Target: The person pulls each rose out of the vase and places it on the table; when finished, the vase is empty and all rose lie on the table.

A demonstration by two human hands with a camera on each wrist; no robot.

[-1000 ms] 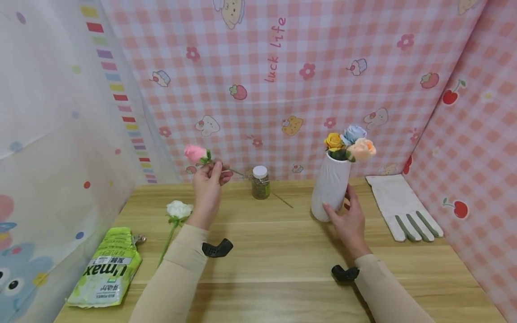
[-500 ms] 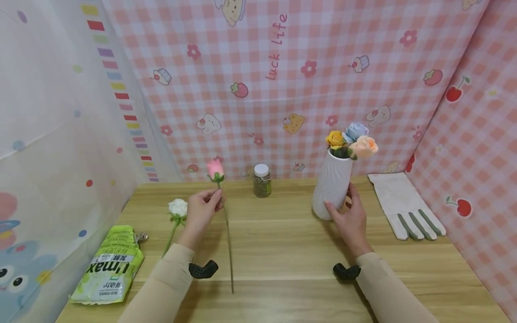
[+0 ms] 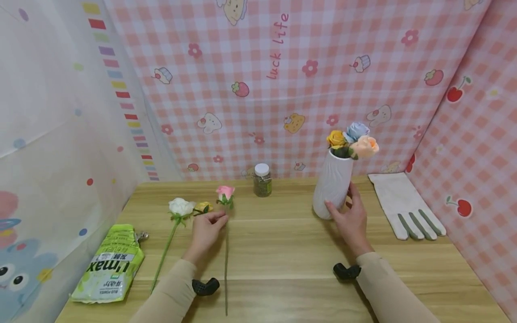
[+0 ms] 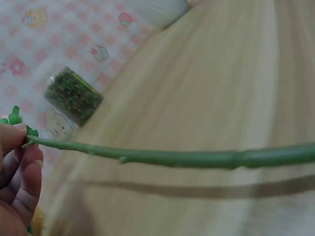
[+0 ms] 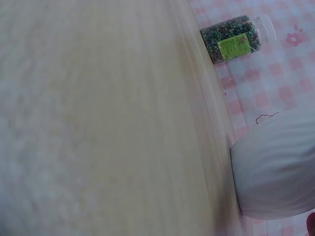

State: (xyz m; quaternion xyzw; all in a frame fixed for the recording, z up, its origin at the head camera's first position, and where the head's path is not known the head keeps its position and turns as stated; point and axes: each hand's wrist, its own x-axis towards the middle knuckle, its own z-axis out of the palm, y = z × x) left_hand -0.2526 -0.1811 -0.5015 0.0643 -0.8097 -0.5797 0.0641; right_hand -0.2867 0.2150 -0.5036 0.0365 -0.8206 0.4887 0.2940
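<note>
My left hand (image 3: pixel 207 233) pinches the green stem (image 4: pixel 167 156) of a pink rose (image 3: pixel 225 193) just below its bloom. The stem runs toward the front edge of the table, and in the left wrist view its shadow shows a gap from the tabletop. A white rose (image 3: pixel 181 206) lies to the left of that hand, and a yellow rose (image 3: pixel 203 207) is partly hidden behind the fingers. My right hand (image 3: pixel 350 222) grips the lower part of a white ribbed vase (image 3: pixel 333 184). Yellow, blue (image 3: pixel 357 131) and peach (image 3: pixel 365 146) roses stand in the vase.
A lidded jar of dark granules (image 3: pixel 262 181) stands at the back of the table. On the left lies a green and white bag (image 3: pixel 108 264), with a small metal item beside it. A white glove with grey-green fingers (image 3: pixel 404 204) lies at right. Patterned cloth walls enclose the table.
The pink rose has turned from a sideways tilt to stem-toward-me. My left hand has come down with it toward the tabletop, beside the other flowers. My right hand keeps holding the vase.
</note>
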